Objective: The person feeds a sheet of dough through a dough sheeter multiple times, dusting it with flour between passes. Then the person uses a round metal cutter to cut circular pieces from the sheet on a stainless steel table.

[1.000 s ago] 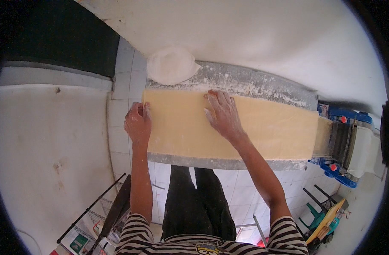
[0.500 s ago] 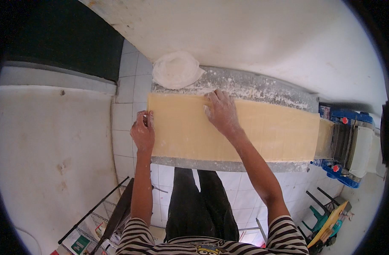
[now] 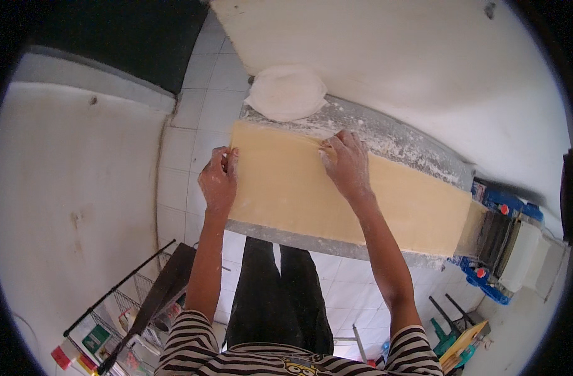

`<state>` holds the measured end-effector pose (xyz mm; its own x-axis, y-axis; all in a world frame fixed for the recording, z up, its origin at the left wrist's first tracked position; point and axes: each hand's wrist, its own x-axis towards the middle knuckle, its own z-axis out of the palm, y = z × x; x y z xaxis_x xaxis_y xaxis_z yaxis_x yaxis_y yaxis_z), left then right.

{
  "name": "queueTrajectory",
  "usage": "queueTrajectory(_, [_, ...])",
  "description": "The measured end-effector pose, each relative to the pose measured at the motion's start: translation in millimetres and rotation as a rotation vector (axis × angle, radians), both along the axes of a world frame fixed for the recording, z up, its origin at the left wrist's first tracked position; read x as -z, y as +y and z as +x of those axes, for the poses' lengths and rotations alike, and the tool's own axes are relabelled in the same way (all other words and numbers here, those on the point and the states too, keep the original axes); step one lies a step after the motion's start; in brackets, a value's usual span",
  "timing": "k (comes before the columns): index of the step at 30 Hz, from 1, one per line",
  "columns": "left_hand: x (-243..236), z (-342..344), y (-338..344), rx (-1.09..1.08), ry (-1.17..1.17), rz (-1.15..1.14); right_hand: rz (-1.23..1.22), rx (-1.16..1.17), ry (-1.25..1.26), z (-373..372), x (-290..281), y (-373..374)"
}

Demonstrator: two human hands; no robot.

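A long pale-yellow dough sheet (image 3: pixel 299 188) lies along a floured metal table (image 3: pixel 387 135) and runs right into a blue and white roller machine (image 3: pixel 509 247). My left hand (image 3: pixel 217 178) grips the sheet's left end, fingers curled over its edge. My right hand (image 3: pixel 347 164) presses on the sheet near its far edge, fingers bent and dusted with flour. A white mound of flour (image 3: pixel 286 93) sits at the table's far left corner.
White tiled floor (image 3: pixel 186 144) lies left of the table. A wire rack (image 3: pixel 111 319) with packets stands at lower left. White walls rise on the left and beyond the table. Green and yellow items (image 3: pixel 459 341) lie at lower right.
Both hands have stayed on the dough sheet. My left hand has shifted to grip the sheet's left end, and my right hand's fingers have bent at the far edge.
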<state>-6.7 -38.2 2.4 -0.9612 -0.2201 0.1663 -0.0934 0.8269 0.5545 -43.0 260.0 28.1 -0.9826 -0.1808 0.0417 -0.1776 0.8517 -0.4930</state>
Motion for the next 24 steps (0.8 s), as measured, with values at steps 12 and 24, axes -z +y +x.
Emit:
queueTrajectory(12, [0.4,-0.9,0.1,-0.005,0.001,0.004,-0.039,0.022,0.008,-3.4,3.6,6.5])
queueTrajectory(24, [-1.5,-1.6,-0.1,0.057,0.052,-0.064,-0.117,0.031,-0.019,-3.3,8.6,8.4])
